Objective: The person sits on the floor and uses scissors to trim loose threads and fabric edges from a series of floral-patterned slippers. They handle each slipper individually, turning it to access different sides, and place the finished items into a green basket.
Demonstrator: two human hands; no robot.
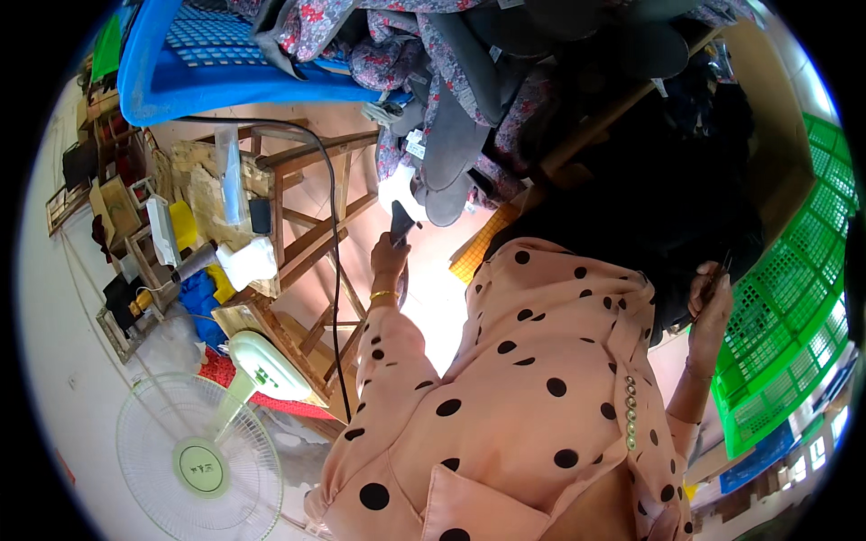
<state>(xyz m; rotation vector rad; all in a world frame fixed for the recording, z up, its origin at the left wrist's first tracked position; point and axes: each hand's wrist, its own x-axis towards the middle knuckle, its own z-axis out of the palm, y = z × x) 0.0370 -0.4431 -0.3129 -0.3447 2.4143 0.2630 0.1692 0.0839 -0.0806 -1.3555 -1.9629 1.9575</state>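
Note:
My left hand point(390, 257), a gold bangle on its wrist, is closed around a small dark flat-sided object point(400, 224); its kind I cannot make out in the glare. Just beyond it hangs a heap of floral cloth footwear point(442, 158) with grey soles and small white tags. Out to the right, my right hand point(709, 296) has its fingers bent around a thin dark tool point(724, 268) that points upward. Black cloth point(613, 216) covers my lap between the two hands.
A blue plastic basket point(153, 95) holds the heap at the far side. On the left stand a wooden frame point(311, 153), a dangling black cable point(336, 270), a cluttered bench and a fan point(200, 467). Green plastic crates point(767, 334) line the right, and a yellow gridded piece point(478, 245) lies near my knees.

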